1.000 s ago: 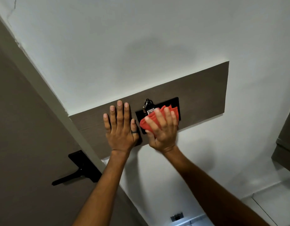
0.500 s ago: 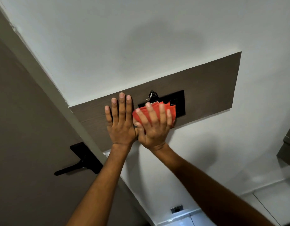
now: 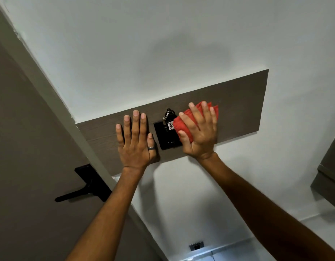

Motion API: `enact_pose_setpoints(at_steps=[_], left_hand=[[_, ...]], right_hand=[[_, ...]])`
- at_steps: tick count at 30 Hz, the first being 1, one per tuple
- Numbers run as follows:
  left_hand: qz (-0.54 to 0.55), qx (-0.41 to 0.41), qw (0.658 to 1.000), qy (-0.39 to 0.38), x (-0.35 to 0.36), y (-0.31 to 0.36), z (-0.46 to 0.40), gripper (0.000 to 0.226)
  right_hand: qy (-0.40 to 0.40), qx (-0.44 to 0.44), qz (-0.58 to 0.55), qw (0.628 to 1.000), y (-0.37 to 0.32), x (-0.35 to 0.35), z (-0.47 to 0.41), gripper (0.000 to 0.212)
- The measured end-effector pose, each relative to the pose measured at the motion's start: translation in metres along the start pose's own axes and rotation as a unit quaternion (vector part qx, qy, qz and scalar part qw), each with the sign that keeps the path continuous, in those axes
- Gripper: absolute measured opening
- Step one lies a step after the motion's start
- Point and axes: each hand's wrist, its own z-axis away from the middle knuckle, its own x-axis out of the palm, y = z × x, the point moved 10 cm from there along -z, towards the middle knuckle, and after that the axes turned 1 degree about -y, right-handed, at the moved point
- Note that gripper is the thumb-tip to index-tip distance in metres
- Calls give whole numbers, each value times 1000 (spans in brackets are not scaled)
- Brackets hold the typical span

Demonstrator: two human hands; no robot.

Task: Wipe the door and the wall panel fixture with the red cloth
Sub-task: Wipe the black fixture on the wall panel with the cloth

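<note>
A brown wood-grain wall panel [image 3: 242,108] runs across the white wall. A black switch plate [image 3: 165,138] sits in its middle, with a key tag [image 3: 170,125] hanging from it. My right hand [image 3: 199,132] presses a folded red cloth [image 3: 183,127] flat against the panel, over the plate's right part. My left hand [image 3: 135,140] lies flat on the panel to the left of the plate, fingers spread, a ring on the thumb, holding nothing. The grey-brown door [image 3: 21,147] fills the left side.
A black lever handle [image 3: 82,191] sticks out of the door near my left forearm. The pale door frame [image 3: 50,87] separates door and wall. A small wall socket [image 3: 196,246] sits low by the floor. A brown cabinet corner [image 3: 330,174] shows at the right edge.
My right hand has slid the red cloth to the right across the switch plate, uncovering the plate's left part and the key tag. My left hand has stayed flat on the panel.
</note>
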Motion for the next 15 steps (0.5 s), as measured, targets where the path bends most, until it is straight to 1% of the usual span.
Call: enact_pose_setpoints(at_steps=[1,4,6,7,8,9,10,11,12,13,14,15], left_hand=[[-1,-2,1000,-3,0,0,0,62],[8,-27,1000,-11,-2,-1,-3,60],[41,-54,997,-22,-8,4,-4,58],[58,-70,995,-26,-10,8,-4,57],[82,-87,992,-28,-11,11,-2,56],[102,-102,989,-24,-14,20,2,55],[118,-107,987,-19,-17,31,10,55],[137,-95,986,-16,-19,53,20,55],[155,-73,985,-19,-22,79,32,55],[168,-51,984,-27,-23,106,43,54],[189,-40,980,-46,-21,134,51,53],[205,-25,976,-63,-16,161,59,52]], right_hand=[[-4,-3,0,1000,-3,2,4,44],[-43,-98,-5,994,1,-3,17,40],[-72,-130,11,989,15,-12,40,45],[-94,-124,12,988,23,-17,53,49],[-117,-93,0,989,35,-23,65,47],[-132,-27,-26,991,53,-34,77,44],[-133,82,-76,985,76,-45,90,42],[-125,217,-132,959,103,-59,106,45],[-97,348,-203,910,121,-72,123,47],[-74,479,-291,825,135,-77,141,41],[-46,571,-395,718,143,-78,158,26],[-28,626,-491,606,147,-74,168,12]])
